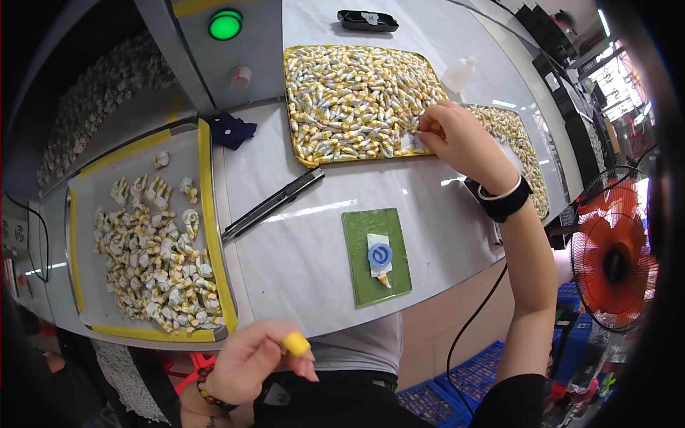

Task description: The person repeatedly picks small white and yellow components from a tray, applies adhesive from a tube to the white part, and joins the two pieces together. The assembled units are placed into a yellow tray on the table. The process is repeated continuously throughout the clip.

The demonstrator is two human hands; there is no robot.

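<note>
My right hand (449, 132) reaches over the near right corner of a yellow-edged tray (342, 163), its fingertips pinched down among small white-and-yellow cone-shaped pieces (357, 100). Whatever lies between those fingers is hidden. Low in front of my body, my left hand (257, 357) has loosely bent fingers and a yellow cover on one fingertip; I see nothing held in it. Between the hands lies a green pad (389, 222). On it are a white paper slip (378, 240), a round blue piece (379, 255) and a single cone-shaped piece (384, 279).
A tray with yellow-taped edges (207, 178) at left holds bunched white-and-yellow pieces (160, 260). Nearby lie a black bar-shaped tool (275, 203) and dark cloth (232, 131). Beyond are a white bottle (459, 74), a black holder (367, 21) and a green lamp (225, 25). An orange fan (612, 250) stands right.
</note>
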